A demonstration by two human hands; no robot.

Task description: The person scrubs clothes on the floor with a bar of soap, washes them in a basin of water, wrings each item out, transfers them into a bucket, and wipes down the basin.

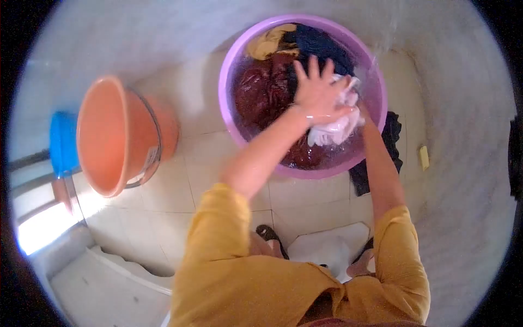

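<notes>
My left hand (320, 92) is over the tub with its fingers spread, its palm side against a wet, bunched white cloth (336, 129). My right hand (363, 113) is at the right side of that cloth and grips it; most of its fingers are hidden behind the fabric. Both are above a round purple tub (231, 117). In the tub lie soaked clothes: a dark maroon garment (255, 92), a dark navy one (321, 46) and a tan one (267, 42). Water shows around them.
To the left an orange bucket (150, 122) with a dark handle lies or tilts on the tiled floor (207, 163), near a blue container (64, 143). Dark cloth (389, 141) lies right of the tub, beside a yellow bar (424, 158). A white stool (332, 242) is below me.
</notes>
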